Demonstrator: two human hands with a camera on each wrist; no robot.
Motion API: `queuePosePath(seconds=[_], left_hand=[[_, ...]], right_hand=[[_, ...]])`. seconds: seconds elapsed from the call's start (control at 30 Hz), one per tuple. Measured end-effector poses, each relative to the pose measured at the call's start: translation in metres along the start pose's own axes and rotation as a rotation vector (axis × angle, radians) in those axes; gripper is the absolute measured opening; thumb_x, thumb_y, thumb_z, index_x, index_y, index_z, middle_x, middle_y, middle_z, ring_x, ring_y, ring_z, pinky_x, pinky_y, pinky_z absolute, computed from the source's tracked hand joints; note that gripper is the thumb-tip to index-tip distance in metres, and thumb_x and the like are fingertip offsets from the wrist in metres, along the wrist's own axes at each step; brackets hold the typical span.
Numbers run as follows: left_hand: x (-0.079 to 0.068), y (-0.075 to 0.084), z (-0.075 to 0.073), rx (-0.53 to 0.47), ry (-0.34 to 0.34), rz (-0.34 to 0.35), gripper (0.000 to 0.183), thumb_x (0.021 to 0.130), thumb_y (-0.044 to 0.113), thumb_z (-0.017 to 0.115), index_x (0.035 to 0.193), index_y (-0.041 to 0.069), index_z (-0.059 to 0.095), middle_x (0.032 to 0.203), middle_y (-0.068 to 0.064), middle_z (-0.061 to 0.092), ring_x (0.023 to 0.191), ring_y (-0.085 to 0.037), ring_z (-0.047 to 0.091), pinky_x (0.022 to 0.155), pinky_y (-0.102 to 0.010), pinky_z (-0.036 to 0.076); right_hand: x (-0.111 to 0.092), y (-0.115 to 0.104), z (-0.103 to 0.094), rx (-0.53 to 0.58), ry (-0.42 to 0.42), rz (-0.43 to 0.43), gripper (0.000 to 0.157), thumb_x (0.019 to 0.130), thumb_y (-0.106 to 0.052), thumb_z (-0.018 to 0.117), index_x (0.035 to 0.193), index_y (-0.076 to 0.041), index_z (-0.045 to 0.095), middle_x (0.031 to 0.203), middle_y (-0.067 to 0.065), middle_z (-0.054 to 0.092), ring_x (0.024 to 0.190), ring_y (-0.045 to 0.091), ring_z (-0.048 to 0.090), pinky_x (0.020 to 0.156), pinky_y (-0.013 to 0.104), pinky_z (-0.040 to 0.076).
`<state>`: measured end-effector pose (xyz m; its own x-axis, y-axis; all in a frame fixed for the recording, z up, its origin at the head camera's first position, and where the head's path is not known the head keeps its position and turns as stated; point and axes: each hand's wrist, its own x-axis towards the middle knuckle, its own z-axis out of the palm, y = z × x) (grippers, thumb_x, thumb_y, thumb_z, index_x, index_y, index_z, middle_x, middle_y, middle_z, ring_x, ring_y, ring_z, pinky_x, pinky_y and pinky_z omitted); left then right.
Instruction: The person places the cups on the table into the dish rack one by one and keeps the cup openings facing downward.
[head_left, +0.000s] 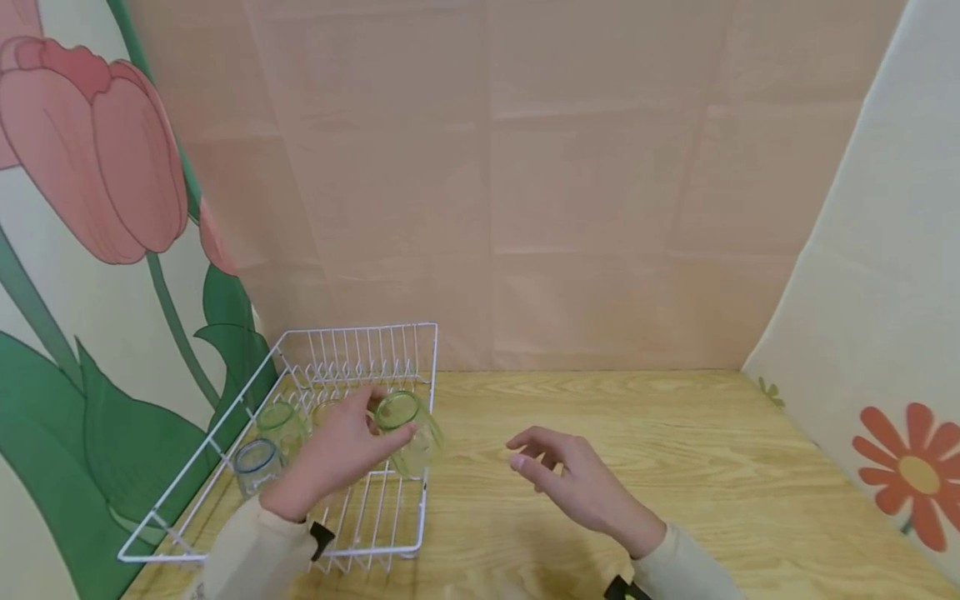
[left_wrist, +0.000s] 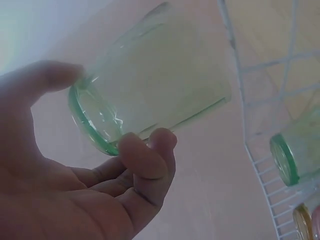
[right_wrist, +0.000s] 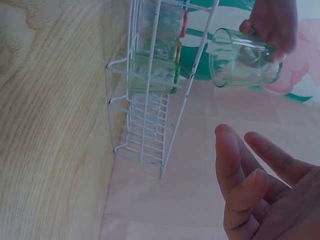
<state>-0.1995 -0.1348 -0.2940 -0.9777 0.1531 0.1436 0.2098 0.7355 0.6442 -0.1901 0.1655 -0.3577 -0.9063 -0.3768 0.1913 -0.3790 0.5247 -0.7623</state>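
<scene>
My left hand (head_left: 337, 450) holds a clear green drinking glass (head_left: 416, 446) by its base end, thumb on one side and fingers on the other. In the left wrist view the thick base of this glass (left_wrist: 150, 80) sits near the palm and its mouth points away. It is tilted, mouth downward, above the right side of a white wire dish rack (head_left: 378, 550). To the right of the rack, my right hand (head_left: 581, 483) hovers over the table with loosely bent fingers and holds nothing. The right wrist view shows the held glass (right_wrist: 245, 60) apart from that hand.
Inside the rack, another green glass (head_left: 279, 425) and a blue-tinted glass (head_left: 257, 467) stand bottom up at the left. An amber glass (left_wrist: 302, 222) is partly hidden. The wooden table (head_left: 637, 408) meets a pink cloth backdrop (head_left: 600, 208); flowered cloths hang at both sides.
</scene>
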Motion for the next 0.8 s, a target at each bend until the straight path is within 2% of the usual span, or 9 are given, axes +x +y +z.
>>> queuePosePath(seconds=[0.17,0.27,0.5,0.7,0.8], left_hand=[[0.013,-0.013,-0.004,0.069,-0.002,-0.018,0.063,0.087,0.041,0.073,0.129,-0.002,0.053,0.1,-0.009,0.064,0.079,-0.018,0.058,0.068,-0.035,0.049],[0.017,-0.021,-0.002,0.097,-0.011,-0.023,0.063,0.086,0.041,0.074,0.127,-0.002,0.053,0.104,-0.011,0.063,0.084,-0.021,0.057,0.072,-0.038,0.05],[0.021,-0.037,0.005,0.135,-0.054,-0.072,0.053,0.082,0.039,0.078,0.109,-0.001,0.056,0.088,-0.009,0.058,0.074,-0.022,0.053,0.061,-0.034,0.046],[0.02,-0.041,0.004,0.149,-0.112,-0.116,0.065,0.079,0.039,0.081,0.118,-0.007,0.056,0.105,-0.017,0.063,0.086,-0.026,0.059,0.072,-0.043,0.054],[0.02,-0.041,0.004,0.156,-0.134,-0.125,0.065,0.078,0.036,0.082,0.117,-0.008,0.056,0.107,-0.019,0.062,0.088,-0.027,0.058,0.072,-0.044,0.054]], right_hand=[[0.0,0.002,0.0,-0.013,0.01,0.01,0.029,0.103,-0.04,0.053,0.118,-0.02,0.067,0.098,-0.004,0.07,0.069,0.012,0.064,0.058,0.03,0.053],[0.0,0.003,0.001,-0.014,0.003,0.024,0.03,0.103,-0.042,0.053,0.117,-0.02,0.067,0.096,-0.004,0.069,0.07,0.012,0.064,0.058,0.031,0.053],[-0.002,0.005,0.004,-0.004,-0.014,0.043,0.033,0.102,-0.045,0.053,0.115,-0.019,0.068,0.096,-0.003,0.069,0.071,0.013,0.064,0.058,0.031,0.053],[0.0,0.006,0.003,-0.013,-0.005,0.034,0.032,0.102,-0.044,0.054,0.115,-0.018,0.068,0.097,-0.003,0.07,0.07,0.012,0.064,0.058,0.03,0.053],[0.001,0.005,0.002,-0.015,-0.009,0.041,0.034,0.102,-0.047,0.053,0.115,-0.019,0.068,0.097,-0.004,0.07,0.071,0.012,0.064,0.058,0.031,0.053]])
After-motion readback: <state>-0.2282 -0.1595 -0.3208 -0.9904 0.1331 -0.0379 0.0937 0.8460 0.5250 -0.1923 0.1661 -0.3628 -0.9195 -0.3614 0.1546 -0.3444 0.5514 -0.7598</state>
